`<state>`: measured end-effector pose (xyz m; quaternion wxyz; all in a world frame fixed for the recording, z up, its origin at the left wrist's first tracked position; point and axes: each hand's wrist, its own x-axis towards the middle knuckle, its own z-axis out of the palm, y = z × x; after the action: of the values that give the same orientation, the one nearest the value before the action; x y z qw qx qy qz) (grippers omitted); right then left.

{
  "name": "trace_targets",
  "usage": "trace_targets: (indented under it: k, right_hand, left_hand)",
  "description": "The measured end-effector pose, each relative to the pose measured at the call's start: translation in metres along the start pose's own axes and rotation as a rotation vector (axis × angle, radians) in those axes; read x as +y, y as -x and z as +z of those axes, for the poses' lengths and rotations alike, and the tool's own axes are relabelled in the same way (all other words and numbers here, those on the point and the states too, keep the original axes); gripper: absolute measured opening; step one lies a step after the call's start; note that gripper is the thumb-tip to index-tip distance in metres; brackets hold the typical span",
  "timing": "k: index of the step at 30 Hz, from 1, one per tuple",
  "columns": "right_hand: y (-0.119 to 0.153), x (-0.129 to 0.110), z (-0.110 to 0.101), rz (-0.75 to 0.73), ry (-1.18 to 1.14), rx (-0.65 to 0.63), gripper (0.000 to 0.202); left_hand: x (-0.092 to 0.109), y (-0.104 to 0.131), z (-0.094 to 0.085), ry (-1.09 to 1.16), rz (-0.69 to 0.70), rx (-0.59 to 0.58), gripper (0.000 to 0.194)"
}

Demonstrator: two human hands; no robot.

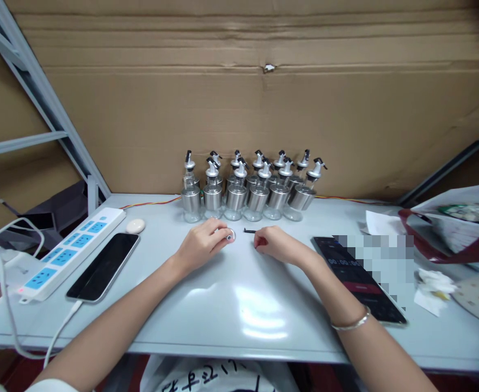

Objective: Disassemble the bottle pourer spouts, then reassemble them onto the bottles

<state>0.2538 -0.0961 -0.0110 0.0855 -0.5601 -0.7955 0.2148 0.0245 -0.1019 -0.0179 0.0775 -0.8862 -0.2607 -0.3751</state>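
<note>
Both hands at work over the desk point(215, 332), just in front of a cluster of bottles point(257, 204). The left hand point(204, 242) pinches a small silvery piece point(230, 237) between thumb and fingers; we make out a pale round rim and a dark spot, no finer detail. The right hand point(278, 244) is loosely curled, fingertips beside the near end of a slim black strip point(250, 231). We cannot tell whether it grips the strip or merely comes up against it.

Step in hand, by our reading: small spout parts being handled between the two hands, the pieces apart from each other. The next move calls, we judge, for a fine fingertip hold on the black strip and a steady left pinch, since parts this slight could slip or turn.

Containers: clear glass bottles with brushed steel sleeves, in two close rows, six in front. Most carry silvery spouts with black levers. At the leftmost front bottle point(191, 204) we cannot settle whether the spout above belongs to it or to a bottle behind. We see no liquid through the glass; the sleeves hide the middles. Far right, a maroon-edged bag point(431, 250) gapes, with a green-printed packet point(464, 209) showing inside; its contents we cannot read.
</note>
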Motion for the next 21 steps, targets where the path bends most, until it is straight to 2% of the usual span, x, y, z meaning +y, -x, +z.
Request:
trace_targets:
  k: [6, 9, 15, 21]
  right_hand:
    - [0.001, 0.004, -0.002, 0.088, 0.068, 0.052, 0.019]
    - [0.002, 0.001, -0.004, 0.054, 0.038, 0.029, 0.021]
    - [0.004, -0.012, -0.003, -0.105, -0.072, -0.031, 0.032]
    - [0.005, -0.013, -0.003, -0.094, -0.082, -0.043, 0.033]
  left_hand:
    - [-0.001, -0.001, -0.001, -0.014, 0.025, 0.019, 0.018]
    - [0.000, -0.001, -0.001, -0.022, 0.031, 0.027, 0.018]
    - [0.000, -0.002, -0.001, -0.032, 0.029, 0.028, 0.020]
    - [-0.001, -0.002, -0.002, -0.048, 0.049, 0.057, 0.021]
